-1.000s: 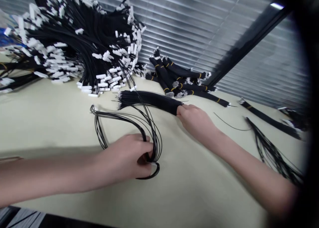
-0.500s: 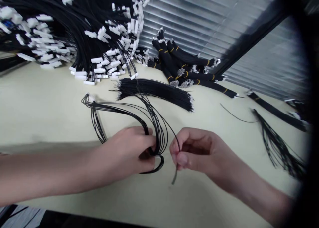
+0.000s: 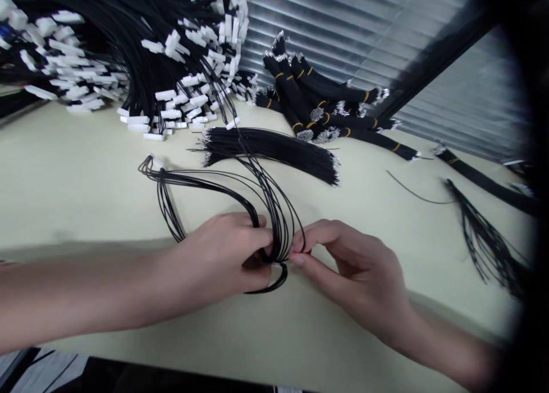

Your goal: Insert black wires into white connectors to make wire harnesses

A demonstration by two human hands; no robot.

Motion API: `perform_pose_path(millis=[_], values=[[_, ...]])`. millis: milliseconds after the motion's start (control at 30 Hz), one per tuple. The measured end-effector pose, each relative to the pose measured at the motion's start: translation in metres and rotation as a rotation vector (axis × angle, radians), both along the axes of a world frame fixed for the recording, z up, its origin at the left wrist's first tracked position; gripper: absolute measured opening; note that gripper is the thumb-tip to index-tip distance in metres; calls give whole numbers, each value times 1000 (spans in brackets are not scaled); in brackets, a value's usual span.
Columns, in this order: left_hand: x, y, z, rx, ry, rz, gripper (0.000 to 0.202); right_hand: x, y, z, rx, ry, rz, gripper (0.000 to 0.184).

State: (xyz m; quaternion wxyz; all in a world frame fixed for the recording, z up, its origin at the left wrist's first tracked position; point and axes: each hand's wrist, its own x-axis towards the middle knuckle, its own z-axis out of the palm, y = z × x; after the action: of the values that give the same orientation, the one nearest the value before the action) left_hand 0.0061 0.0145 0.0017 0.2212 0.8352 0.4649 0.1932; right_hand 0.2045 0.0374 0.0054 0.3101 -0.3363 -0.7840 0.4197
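My left hand (image 3: 223, 255) is closed on a small bunch of looped black wires (image 3: 206, 190) that curve over the cream table (image 3: 86, 175) toward a white connector at their far end. My right hand (image 3: 351, 267) pinches one thin black wire (image 3: 295, 218) between thumb and forefinger, right beside the bunch, fingertips almost touching the left hand. A loose bundle of cut black wires (image 3: 274, 150) with bare silver ends lies just beyond both hands.
A big heap of black wires with white connectors (image 3: 128, 55) fills the back left. Banded wire bundles with yellow ties (image 3: 317, 107) lie at the back centre. More loose wires (image 3: 484, 238) spread at the right. A ribbed metal wall (image 3: 351, 32) stands behind.
My right hand left the cut bundle, drew one wire toward me, and has now brought it against the bunch in my left hand. The left hand stayed put.
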Motion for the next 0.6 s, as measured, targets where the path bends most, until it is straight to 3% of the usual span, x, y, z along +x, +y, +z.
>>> perform_pose_path(millis=[600], values=[[-2, -1, 4, -33, -14, -25, 9, -1, 1, 0, 0, -5, -11, 9]])
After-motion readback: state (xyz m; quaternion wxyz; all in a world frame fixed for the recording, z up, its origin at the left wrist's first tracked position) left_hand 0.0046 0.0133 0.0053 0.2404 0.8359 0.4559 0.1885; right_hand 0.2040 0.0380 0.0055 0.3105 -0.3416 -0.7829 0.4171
